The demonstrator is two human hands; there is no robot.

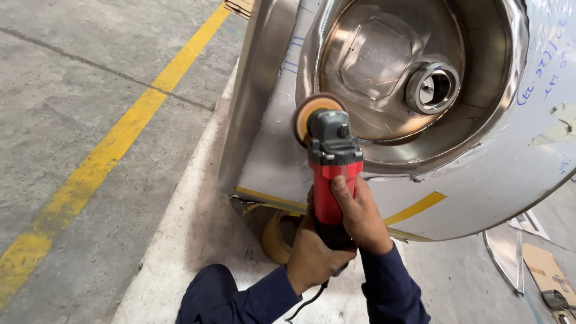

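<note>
Red grinder (332, 180) sat clamped in both my hands, left (315, 255) behind right (360, 216), disc (315, 117) at the steel drum's (480, 174) rim; I judged polishing underway, needing steady pressure.

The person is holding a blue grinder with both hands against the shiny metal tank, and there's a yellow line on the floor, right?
Not quite. The grinder is red with a grey head, not blue; the head view shows it. The rest holds: the left hand and right hand both grip it at the shiny metal tank, and a yellow line runs along the floor.
</note>
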